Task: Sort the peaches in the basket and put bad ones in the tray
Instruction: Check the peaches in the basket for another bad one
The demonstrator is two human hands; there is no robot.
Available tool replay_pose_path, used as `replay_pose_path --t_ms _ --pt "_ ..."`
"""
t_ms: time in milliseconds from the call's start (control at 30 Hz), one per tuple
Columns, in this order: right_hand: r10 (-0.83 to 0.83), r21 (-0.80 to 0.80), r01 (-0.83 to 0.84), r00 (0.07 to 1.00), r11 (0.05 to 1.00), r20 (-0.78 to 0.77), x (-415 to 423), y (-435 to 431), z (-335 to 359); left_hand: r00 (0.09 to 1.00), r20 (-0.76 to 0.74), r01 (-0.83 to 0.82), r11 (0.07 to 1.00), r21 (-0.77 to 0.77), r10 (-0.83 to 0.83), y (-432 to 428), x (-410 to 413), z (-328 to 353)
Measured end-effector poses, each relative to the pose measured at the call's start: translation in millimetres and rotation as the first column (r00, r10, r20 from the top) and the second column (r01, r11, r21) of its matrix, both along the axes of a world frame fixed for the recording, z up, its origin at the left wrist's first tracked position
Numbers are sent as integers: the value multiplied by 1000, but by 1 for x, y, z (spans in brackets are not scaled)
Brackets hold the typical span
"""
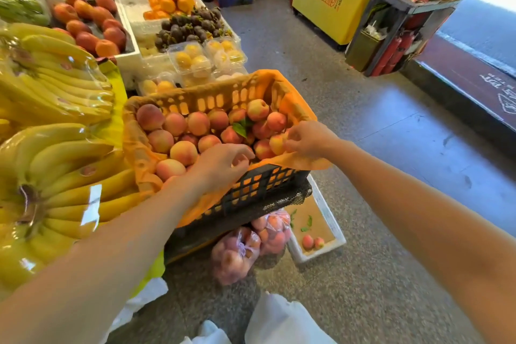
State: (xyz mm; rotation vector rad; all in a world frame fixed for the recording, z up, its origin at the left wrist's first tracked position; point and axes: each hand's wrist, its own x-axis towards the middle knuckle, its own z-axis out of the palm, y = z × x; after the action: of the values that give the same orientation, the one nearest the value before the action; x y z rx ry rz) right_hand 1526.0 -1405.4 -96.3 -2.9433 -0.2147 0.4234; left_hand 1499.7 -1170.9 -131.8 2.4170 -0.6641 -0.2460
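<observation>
We log sorting as barely begun: basket [268,181] heaped with peaches [198,123], floor tray [321,253] beneath holding two rejects [307,241]; left hand [223,165] curls round a front peach [240,160], right hand [307,139] pinches a yellowish peach [277,144].

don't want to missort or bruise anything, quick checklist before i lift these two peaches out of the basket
1. Right hand grip on yellowish peach: ok, fingertips pinch it.
2. Left hand grip on near-edge peach: ok, fingers curl over it.
3. Either peach bad: cannot tell, no blemish shows.
4. Room in tray: ok, only two peaches and leaves inside.
5. Way down to tray: ok, it sits on the floor, partly hidden under the basket corner.
</observation>
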Motion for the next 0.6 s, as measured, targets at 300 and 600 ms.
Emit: replay_pose_path --t_ms 300,600 --pt "269 221 -211 921 952 -281 67 73 -20 983 67 -177 807 564 169 60 65 -8" --pt "425 179 -404 677 897 -601 80 106 -69 983 1 -127 681 721 183 73 80 -27"
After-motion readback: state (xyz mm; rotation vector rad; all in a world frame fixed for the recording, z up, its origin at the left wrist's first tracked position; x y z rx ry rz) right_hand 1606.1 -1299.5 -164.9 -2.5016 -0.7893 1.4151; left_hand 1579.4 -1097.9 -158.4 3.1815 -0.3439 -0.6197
